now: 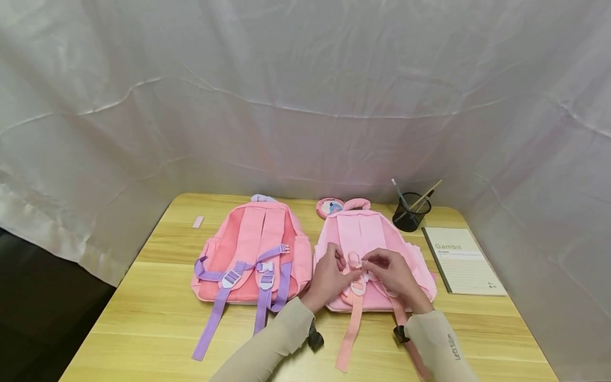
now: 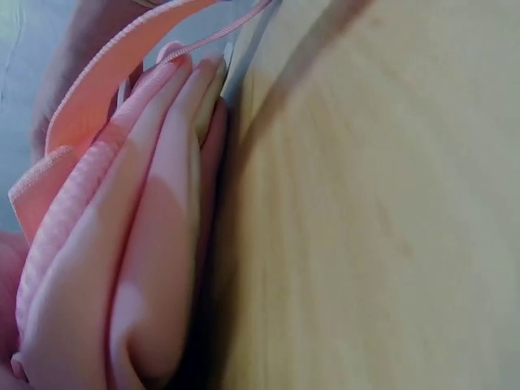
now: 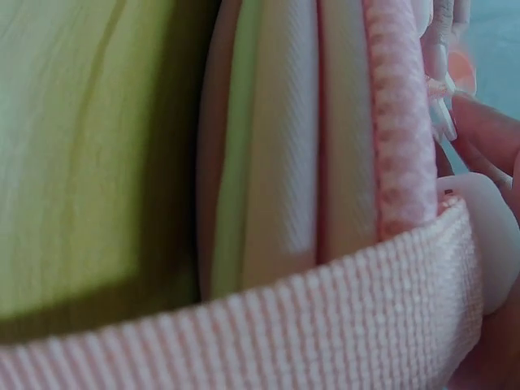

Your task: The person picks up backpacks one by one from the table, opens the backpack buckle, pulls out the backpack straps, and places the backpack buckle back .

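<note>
A light pink backpack [image 1: 360,228] lies with its shoulder straps facing up. Over its lower middle, my left hand [image 1: 329,276] holds part of a coral webbing strap [image 1: 353,259], its thumb reaching toward the right hand. My right hand [image 1: 393,273] pinches a small white plastic buckle [image 3: 443,118] by the strap. Fingers partly cover where strap and buckle meet. A coral strap end [image 1: 350,334] hangs from a white adjuster [image 1: 358,288] onto the table. In the left wrist view, a coral strap [image 2: 89,97] arches above the backpack's side.
Left of it lies a coral backpack [image 1: 250,228] with purple straps [image 1: 217,323]. A black mesh pen cup [image 1: 406,220] stands at the back right, beside a notebook [image 1: 468,262]. A small pink piece [image 1: 198,222] lies at the table's [image 1: 157,297] left.
</note>
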Demonstrator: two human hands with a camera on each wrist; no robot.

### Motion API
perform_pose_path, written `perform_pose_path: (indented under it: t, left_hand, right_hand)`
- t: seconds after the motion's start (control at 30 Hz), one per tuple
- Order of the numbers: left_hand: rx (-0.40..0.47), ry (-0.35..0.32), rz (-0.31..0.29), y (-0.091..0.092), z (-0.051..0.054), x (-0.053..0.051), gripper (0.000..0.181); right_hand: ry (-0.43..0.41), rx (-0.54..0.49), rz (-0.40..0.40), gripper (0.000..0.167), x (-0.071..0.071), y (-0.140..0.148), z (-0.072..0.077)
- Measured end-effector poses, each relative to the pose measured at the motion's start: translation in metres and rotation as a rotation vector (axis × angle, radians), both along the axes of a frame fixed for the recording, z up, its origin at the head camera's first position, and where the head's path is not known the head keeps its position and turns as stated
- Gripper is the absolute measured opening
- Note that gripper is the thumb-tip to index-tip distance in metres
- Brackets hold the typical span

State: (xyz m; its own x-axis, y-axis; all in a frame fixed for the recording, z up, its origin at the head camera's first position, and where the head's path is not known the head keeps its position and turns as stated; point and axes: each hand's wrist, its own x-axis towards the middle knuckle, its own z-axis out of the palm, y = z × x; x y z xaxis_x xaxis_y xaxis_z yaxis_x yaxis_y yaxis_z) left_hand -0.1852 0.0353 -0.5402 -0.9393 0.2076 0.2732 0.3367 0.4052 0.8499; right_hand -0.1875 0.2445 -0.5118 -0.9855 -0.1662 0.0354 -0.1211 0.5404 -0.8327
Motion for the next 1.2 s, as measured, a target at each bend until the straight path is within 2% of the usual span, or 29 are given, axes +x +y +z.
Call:
perform_pose_path:
  t: [0.07,0.2,0.3,0.5,0.73,1.0,1.2]
  left_hand:
    - [-0.028,0.028,0.015,0.0014,0.0004,0.0005,0.045]
    - [-0.128,0.093,0.020,0.0034,0.0018,0.0013,0.021]
    - [-0.159,0.105,0.031,0.0046,0.0023,0.0018,0.013]
    - [-0.159,0.102,0.040,0.0061,0.0011,0.0012,0.009]
    - [-0.188,0.136,0.035,0.0058,0.0011,0.0011,0.008]
    - [-0.167,0.079,0.063,0.0084,0.0035,0.0024,0.007]
    - [-0.181,0.051,0.061,0.0092,0.0028,0.0020,0.006]
  right_hand:
    - [0.008,0.000,-0.013,0.013,0.0000,0.0004,-0.0007]
    - [0.023,-0.006,-0.030,0.013,-0.0002,0.0005,-0.0023]
    - [0.027,-0.011,-0.030,0.014,0.0000,0.0006,-0.0032]
    - [0.023,-0.015,-0.040,0.015,0.0020,-0.0011,-0.0013]
    - [0.011,-0.023,-0.052,0.016,0.0018,0.0002,-0.0022]
    - [0.001,-0.037,-0.069,0.014,0.0019,-0.0008,-0.0019]
    - [0.027,-0.033,-0.075,0.013,0.0025,-0.0014,-0.0007]
